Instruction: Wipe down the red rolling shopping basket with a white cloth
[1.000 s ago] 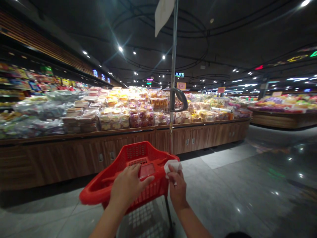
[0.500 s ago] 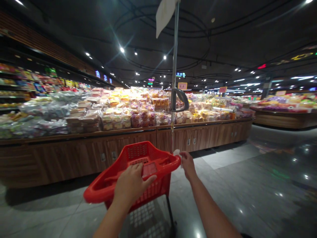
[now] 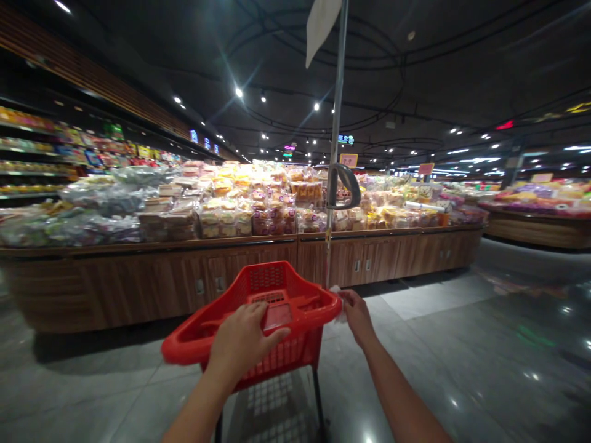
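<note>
Under left hand (image 3: 244,341), red cart (image 3: 184,346); right hand (image 3: 359,317) with tissue (image 3: 340,303) just beside.

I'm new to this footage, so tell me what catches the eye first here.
The bright red cart basket sits at bottom centre, with the left hand laid on its near rim and the right hand pinching white paper at its right corner. Behind it, lit packaged baked goods heap a long wooden counter.

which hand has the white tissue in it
The right hand, beside the right corner of the red basket, pinches the white tissue; the left hand lies on its near rim without one.
</note>
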Demonstrator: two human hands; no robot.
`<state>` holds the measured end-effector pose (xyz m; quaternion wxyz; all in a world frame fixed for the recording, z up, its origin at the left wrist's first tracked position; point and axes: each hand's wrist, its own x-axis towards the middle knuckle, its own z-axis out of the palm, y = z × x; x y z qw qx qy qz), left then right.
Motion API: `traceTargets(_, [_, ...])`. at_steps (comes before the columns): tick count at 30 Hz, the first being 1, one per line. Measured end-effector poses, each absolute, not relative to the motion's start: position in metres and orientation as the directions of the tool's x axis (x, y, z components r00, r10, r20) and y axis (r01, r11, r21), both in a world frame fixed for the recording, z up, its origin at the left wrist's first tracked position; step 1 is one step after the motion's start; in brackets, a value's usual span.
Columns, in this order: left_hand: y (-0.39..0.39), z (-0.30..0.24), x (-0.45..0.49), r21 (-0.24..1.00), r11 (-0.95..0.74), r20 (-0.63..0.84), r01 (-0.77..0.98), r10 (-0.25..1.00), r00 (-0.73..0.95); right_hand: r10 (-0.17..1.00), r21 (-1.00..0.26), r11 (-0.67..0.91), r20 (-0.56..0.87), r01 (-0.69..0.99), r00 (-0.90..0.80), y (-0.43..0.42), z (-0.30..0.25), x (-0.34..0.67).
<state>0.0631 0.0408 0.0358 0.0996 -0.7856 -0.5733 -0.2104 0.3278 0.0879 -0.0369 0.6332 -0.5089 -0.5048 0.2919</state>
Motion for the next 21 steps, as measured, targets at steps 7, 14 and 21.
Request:
traceTargets(7, [0.039,0.036,0.051,0.133,-0.325,0.425,0.936,0.872,0.242,0.894,-0.881,0.369,0.424,0.296,0.147,0.081,-0.010,0.338])
traceTargets(14, [0.039,0.037,0.047,0.138,-0.351,0.419,0.926,0.868,0.266,0.767,-0.441,0.629,0.485,0.641,-0.419,0.062,0.038,0.330])
traceTargets(21, [0.041,0.035,0.048,0.146,-0.335,0.422,0.931,0.872,0.248,0.789,-0.333,0.614,0.296,0.716,-0.539,0.083,0.041,0.275])
